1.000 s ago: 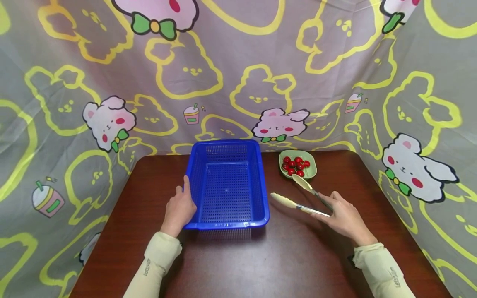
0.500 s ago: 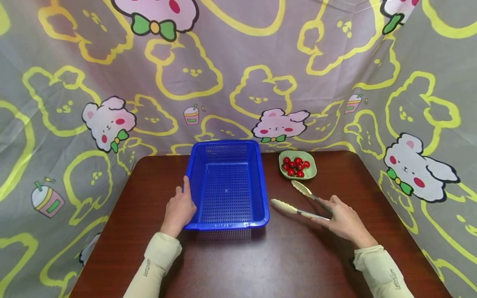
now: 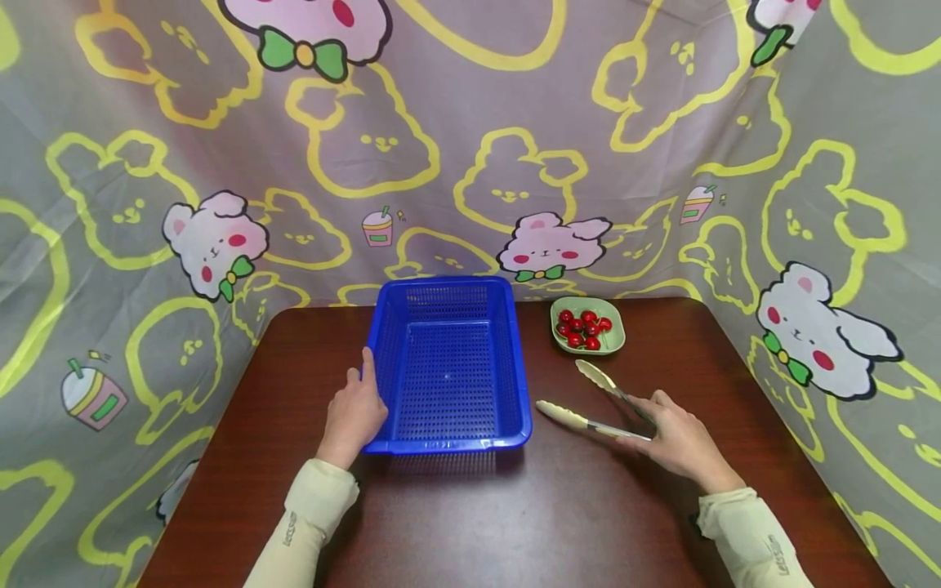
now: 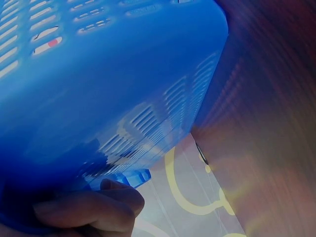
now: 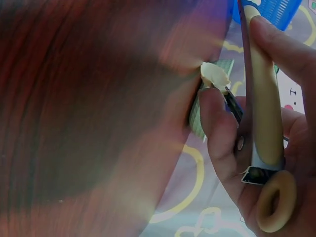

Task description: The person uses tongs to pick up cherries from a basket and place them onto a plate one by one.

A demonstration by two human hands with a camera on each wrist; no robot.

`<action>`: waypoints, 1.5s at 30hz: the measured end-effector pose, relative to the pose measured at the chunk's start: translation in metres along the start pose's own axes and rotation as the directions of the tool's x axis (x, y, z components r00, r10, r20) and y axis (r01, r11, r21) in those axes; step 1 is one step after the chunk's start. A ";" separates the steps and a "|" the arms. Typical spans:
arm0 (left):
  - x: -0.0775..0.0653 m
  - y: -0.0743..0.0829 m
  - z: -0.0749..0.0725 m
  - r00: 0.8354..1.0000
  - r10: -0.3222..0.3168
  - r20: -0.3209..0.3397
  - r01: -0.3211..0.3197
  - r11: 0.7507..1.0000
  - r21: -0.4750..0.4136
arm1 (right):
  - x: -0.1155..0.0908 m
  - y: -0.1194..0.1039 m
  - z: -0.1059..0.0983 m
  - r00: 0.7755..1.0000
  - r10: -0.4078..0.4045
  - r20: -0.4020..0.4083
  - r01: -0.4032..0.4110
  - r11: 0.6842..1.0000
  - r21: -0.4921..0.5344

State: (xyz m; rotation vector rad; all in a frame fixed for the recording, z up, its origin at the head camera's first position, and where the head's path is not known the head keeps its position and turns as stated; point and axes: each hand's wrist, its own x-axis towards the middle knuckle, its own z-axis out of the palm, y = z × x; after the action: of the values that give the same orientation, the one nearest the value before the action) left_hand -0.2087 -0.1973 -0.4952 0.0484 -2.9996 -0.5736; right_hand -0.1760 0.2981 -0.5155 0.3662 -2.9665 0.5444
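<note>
My left hand (image 3: 354,416) grips the left rim of a blue perforated plastic basket (image 3: 524,384); in the left wrist view its curled fingers (image 4: 106,210) lie under that rim. The basket holds nothing. In my right hand (image 3: 684,437) I hold a pair of tongs (image 3: 564,415) with cream scalloped tips, their arms spread apart with nothing between them. The right wrist view shows the tongs' cream handle (image 5: 266,103) and a ring at its end. Beyond the tips sits a pale green dish (image 3: 617,336) with several red cherries (image 3: 577,325) in it.
Everything stands on a dark reddish-brown wooden table (image 3: 456,523). A grey patterned cloth (image 3: 441,98) hangs close behind the table's far edge and along both sides. The green dish is right of the basket, near the far edge.
The tongs have drawn back slightly toward me, away from the cherry dish, with their arms still spread. My left hand and the basket have not moved.
</note>
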 end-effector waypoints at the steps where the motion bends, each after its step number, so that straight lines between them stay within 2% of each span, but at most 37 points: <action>1: 0.000 0.000 0.000 1.000 0.000 -0.001 0.000 1.000 0.000 | 0.000 0.000 0.001 1.000 0.001 0.001 -0.001 1.000 -0.005; 11: -0.001 0.000 0.000 1.000 0.001 -0.003 -0.001 1.000 0.001 | -0.002 0.003 0.008 0.999 0.027 0.028 -0.025 0.997 -0.068; 19: 0.000 0.000 0.001 1.000 -0.002 0.006 0.002 1.000 0.000 | -0.003 0.004 0.012 1.000 0.008 0.015 -0.006 0.990 -0.139; 45: 0.000 0.001 0.001 1.000 0.008 0.007 -0.008 1.000 -0.001 | -0.007 0.006 0.020 1.000 0.008 0.013 -0.005 0.986 -0.164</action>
State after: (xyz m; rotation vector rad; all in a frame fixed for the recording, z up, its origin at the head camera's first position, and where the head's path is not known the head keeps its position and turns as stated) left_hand -0.2090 -0.1964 -0.4961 0.0340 -3.0045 -0.5757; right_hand -0.1722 0.2979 -0.5373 0.3454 -2.9988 0.2961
